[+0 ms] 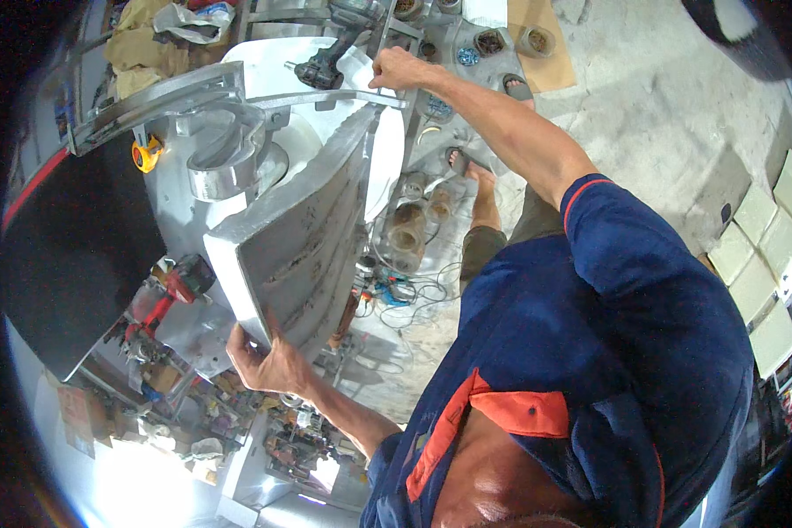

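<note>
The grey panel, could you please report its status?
Left hand gripping grey panel, lower end. Right hand curled by metal bar. Black drill close to right hand, possible obstruction.

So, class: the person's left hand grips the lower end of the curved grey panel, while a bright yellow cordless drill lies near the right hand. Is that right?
Not quite: the colour is wrong. The head view shows that the cordless drill near the right hand is black. The left hand does grip the lower end of the curved grey panel.
</note>
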{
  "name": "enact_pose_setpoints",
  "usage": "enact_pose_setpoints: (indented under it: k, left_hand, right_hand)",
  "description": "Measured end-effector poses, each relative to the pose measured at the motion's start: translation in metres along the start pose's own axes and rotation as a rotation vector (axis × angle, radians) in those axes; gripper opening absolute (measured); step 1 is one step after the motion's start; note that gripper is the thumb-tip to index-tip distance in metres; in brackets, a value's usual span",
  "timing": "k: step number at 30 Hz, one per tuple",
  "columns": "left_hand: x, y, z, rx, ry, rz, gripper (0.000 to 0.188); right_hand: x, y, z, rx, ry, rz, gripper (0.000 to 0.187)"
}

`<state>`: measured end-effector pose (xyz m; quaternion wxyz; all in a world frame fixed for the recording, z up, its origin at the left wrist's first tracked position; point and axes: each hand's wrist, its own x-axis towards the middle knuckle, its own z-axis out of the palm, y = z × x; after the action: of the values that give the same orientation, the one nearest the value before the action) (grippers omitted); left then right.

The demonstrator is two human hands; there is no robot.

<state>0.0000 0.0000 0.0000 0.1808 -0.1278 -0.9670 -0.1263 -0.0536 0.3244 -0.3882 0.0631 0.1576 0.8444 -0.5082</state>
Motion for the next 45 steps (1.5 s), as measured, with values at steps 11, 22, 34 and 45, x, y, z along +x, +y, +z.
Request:
enact_pose_setpoints:
  k: [11, 22, 34, 45]
  left_hand:
    - [-0.001, 0.001, 0.003, -0.003, 0.006, 0.029, 0.036]
    - [0.001, 0.002, 0.003, -0.023, -0.012, 0.027, 0.037]
    - [-0.007, 0.004, 0.006, -0.054, -0.026, 0.004, 0.042]
    - [-0.003, 0.013, 0.008, -0.014, -0.004, 0.002, 0.040]
  right_hand:
    - [-0.015, -0.007, -0.022, 0.389, -0.132, 0.147, 0.020]
    - [-0.018, -0.004, -0.009, 0.272, -0.088, 0.080, 0.029]
    - [-0.012, -0.005, 0.009, 0.163, 0.129, 0.035, 0.030]
    - [-0.009, -0.002, 0.000, 0.167, 0.031, 0.053, 0.035]
